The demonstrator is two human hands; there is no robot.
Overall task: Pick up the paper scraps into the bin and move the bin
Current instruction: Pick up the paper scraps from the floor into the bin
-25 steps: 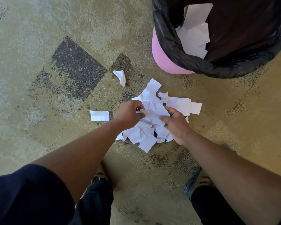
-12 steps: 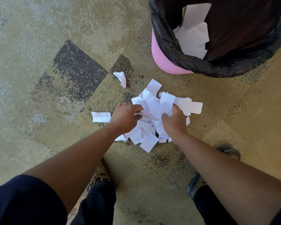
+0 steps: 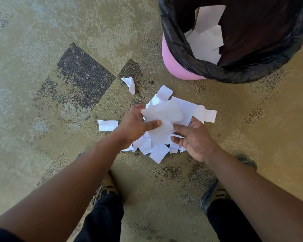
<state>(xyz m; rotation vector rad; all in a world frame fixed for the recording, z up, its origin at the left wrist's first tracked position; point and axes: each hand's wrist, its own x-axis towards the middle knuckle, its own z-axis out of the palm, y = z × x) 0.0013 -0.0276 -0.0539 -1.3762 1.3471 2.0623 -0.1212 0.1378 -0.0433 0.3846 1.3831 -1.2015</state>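
Note:
A heap of white paper scraps point(image 3: 157, 151) lies on the carpet in front of me. My left hand point(image 3: 135, 126) and my right hand point(image 3: 194, 138) hold a bunch of scraps point(image 3: 163, 116) between them, lifted just above the heap. The pink bin point(image 3: 175, 67) with a black liner stands at the upper right, with several white scraps point(image 3: 206, 39) inside it. One scrap point(image 3: 108, 125) lies alone to the left of my left hand, and a crumpled scrap point(image 3: 129, 84) lies farther up.
The floor is tan carpet with a dark grey patch point(image 3: 82, 75) at the left. My two shoes point(image 3: 105, 189) point(image 3: 215, 193) stand below the heap, near the bottom of the view.
Both hands have turned from pressing down on the heap to cupping a bunch of scraps, and have raised it off the carpet.

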